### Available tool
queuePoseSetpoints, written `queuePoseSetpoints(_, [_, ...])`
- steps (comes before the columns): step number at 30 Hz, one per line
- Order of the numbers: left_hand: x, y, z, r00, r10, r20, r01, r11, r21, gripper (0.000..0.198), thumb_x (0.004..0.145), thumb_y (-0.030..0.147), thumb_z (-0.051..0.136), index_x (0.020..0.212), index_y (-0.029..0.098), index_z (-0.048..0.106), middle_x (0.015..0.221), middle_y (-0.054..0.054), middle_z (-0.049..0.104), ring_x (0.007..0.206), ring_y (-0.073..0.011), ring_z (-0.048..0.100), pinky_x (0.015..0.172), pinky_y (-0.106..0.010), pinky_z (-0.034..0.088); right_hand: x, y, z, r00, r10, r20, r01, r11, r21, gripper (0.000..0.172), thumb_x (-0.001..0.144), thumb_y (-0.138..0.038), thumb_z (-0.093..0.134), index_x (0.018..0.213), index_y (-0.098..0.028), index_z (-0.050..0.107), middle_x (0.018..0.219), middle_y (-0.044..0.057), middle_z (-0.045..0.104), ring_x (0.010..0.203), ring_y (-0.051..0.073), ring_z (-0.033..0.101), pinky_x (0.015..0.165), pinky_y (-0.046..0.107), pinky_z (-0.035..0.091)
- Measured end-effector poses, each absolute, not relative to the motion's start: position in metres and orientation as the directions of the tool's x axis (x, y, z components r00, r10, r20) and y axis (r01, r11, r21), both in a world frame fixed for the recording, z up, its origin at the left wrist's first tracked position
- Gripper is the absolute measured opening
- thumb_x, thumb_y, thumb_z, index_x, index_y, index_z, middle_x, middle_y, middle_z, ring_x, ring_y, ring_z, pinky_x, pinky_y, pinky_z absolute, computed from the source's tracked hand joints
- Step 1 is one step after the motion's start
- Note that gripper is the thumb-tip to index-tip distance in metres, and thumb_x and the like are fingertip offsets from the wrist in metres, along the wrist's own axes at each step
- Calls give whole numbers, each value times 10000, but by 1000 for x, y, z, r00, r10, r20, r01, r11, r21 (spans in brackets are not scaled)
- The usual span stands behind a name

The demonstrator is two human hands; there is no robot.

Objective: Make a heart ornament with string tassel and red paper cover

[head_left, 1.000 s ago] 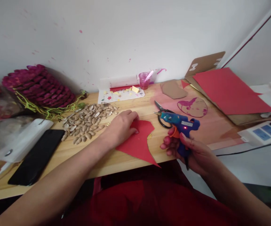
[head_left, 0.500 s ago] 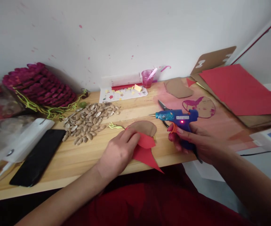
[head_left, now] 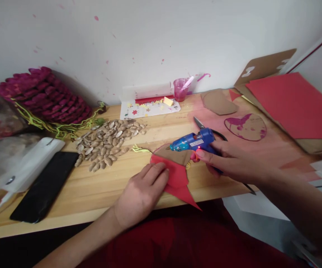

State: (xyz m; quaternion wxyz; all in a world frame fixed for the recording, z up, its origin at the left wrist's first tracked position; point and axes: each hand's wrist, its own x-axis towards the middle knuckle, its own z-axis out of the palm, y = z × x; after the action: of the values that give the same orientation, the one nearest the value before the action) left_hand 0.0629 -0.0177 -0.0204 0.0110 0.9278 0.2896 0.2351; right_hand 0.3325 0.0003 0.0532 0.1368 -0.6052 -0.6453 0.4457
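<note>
My right hand (head_left: 219, 158) grips a blue hot glue gun (head_left: 196, 141), one finger at its orange trigger and a small red light lit on its side. The gun's metal nozzle points left over a brown cardboard cutout (head_left: 174, 153) with a rounded edge. My left hand (head_left: 144, 190) has its fingers bent and pressed together on red paper (head_left: 176, 175) that covers the lower part of the cutout. One pointed end of the paper reaches the table's front edge. Yellow-green yarn (head_left: 141, 149) sticks out at the cutout's left end.
Left of the cutout are a heap of nut shells (head_left: 109, 143), a black phone (head_left: 45, 186) and a white power strip (head_left: 35, 167). Behind the gun lie scissors (head_left: 198, 122) and a cardboard heart (head_left: 247, 128). Red sheets (head_left: 297, 104) lie at right, a pink cup (head_left: 180, 89) by the wall.
The glue gun has moved left and down, bringing its nozzle over the cardboard. My left hand has shifted slightly, and the red paper now lies flatter across the cutout.
</note>
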Motion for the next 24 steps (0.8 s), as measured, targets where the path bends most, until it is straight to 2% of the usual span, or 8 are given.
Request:
queuePoseSetpoints(5, [65,-16,-19,674,563,478,530,-820,218,210,923,61,559,1120,88,625,1137,-134,671,998,-245,639,866,-374,601,317,10,59,-237,934,-266,807,37,-589,522,940,-623,437,590,-235,442,536,18,569,632,197,578,654,342,407])
queuePoseSetpoints(8, [66,-16,-17,670,564,482,535,-818,212,187,914,62,566,1086,95,633,1116,-130,680,979,-246,644,844,-379,607,310,15,60,-232,940,-250,849,70,-525,503,932,-608,459,596,-233,464,556,25,563,651,209,575,665,347,399])
queuePoseSetpoints(14, [65,-16,-18,680,574,457,542,-813,213,166,913,82,567,1062,117,632,1091,-117,684,957,-246,641,813,-386,613,303,19,57,-242,947,-211,863,110,-493,493,927,-606,471,611,-229,463,551,25,556,611,196,542,610,334,357])
queuePoseSetpoints(20, [65,-14,-17,688,572,447,540,-815,212,161,921,91,565,1065,107,637,1086,-121,684,963,-246,643,813,-383,612,303,20,50,-326,939,-112,847,238,-476,490,955,-584,440,621,-225,433,608,19,565,609,176,500,617,335,310])
queuePoseSetpoints(24, [65,-14,-16,692,574,437,540,-814,213,156,926,91,556,1054,104,645,1079,-121,686,958,-245,641,810,-381,608,303,19,48,-335,935,-117,847,245,-472,495,958,-588,434,626,-221,443,626,15,562,610,172,487,624,335,298])
